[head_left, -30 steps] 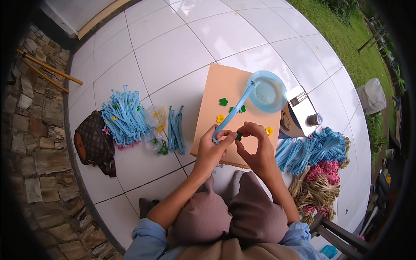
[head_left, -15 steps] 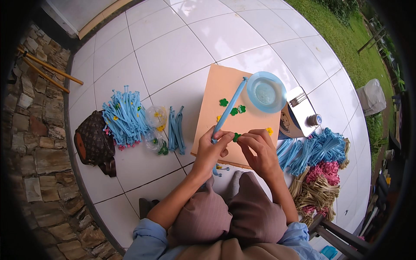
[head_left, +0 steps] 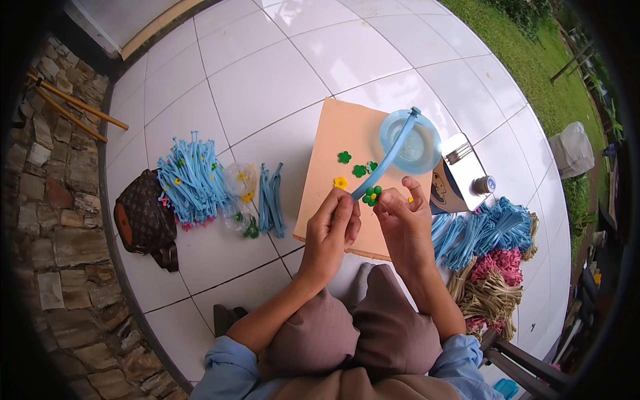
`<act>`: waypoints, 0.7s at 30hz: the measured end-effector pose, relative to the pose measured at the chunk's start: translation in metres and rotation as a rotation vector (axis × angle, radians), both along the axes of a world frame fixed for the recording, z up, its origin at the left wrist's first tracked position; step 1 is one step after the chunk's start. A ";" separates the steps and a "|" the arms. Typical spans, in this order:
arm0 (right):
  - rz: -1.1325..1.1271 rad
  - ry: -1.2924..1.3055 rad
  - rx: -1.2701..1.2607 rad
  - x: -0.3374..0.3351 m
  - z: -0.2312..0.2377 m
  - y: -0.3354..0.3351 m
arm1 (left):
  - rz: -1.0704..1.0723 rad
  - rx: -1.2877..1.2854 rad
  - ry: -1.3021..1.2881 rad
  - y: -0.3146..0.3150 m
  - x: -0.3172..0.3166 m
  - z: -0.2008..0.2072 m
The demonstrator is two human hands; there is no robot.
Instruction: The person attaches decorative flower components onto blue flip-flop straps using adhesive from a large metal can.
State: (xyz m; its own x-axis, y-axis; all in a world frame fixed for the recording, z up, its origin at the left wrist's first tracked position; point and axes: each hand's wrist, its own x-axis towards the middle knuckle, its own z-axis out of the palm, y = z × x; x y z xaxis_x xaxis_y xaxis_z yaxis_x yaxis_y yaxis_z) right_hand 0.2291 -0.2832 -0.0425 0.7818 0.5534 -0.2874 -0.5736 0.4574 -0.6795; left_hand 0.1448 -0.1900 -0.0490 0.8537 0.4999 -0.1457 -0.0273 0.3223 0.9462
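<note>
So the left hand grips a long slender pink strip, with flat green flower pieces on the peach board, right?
Not pink: the head view shows the left hand gripping a slender light blue strip; the green pieces are on the board.

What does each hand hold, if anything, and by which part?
Left hand pinches the blue strip by its near end; whether the right hand grips the green flower cannot be told.

Peach board [head_left: 327, 140], green flowers [head_left: 344, 157] on it, yellow flowers [head_left: 341, 182], shallow blue dish [head_left: 433, 145]
</note>
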 end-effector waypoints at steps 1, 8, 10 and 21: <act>0.005 0.010 0.002 0.000 -0.001 0.001 | 0.001 0.001 0.002 0.000 -0.001 -0.001; -0.004 0.031 0.005 -0.003 -0.004 0.005 | 0.005 0.018 0.021 -0.001 -0.002 -0.005; -0.012 0.022 0.007 -0.003 -0.004 0.005 | 0.030 0.008 0.008 -0.002 -0.003 -0.006; -0.050 -0.094 -0.089 -0.005 -0.003 0.009 | -0.008 0.072 0.054 0.001 -0.004 -0.006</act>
State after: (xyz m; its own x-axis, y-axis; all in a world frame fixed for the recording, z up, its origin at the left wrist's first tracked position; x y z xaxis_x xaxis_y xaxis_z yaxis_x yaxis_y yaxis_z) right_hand 0.2241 -0.2744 -0.0456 0.8335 0.4885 -0.2582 -0.4838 0.4195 -0.7681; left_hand 0.1404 -0.1885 -0.0554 0.8494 0.5044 -0.1555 0.0268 0.2530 0.9671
